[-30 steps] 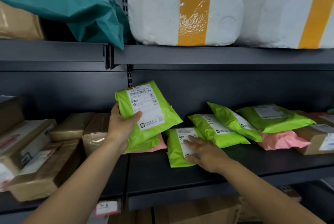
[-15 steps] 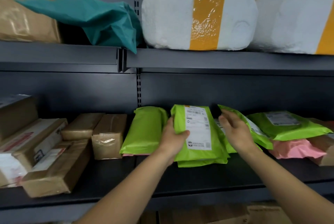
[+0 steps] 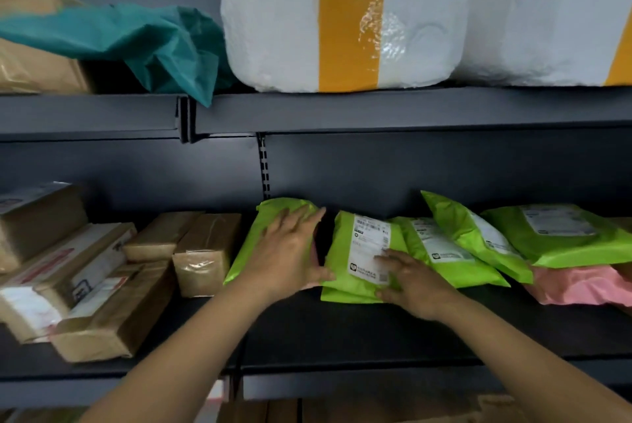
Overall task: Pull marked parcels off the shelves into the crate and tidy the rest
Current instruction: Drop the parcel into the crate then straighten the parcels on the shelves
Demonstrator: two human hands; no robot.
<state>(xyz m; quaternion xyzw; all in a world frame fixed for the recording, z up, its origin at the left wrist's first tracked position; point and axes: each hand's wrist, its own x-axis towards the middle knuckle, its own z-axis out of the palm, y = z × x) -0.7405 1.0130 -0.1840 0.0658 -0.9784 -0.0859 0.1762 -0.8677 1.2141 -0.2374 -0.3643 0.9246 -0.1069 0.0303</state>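
Several lime-green mailer parcels lie in a row on the dark middle shelf. My left hand rests flat, fingers spread, on the leftmost green parcel, which shows no label. My right hand lies palm down on the lower edge of a labelled green parcel that sits on another green one. To the right, more labelled green parcels overlap one another above a pink mailer. No crate is in view.
Brown taped boxes and cartons fill the shelf's left part. On the upper shelf sit two big white sacks with orange bands, a teal bag and a brown parcel. Cardboard shows below.
My left hand let go of the labelled green parcel and moved left onto the unlabelled one. My right hand came down from the parcels behind onto the labelled parcel, now lying on the shelf.
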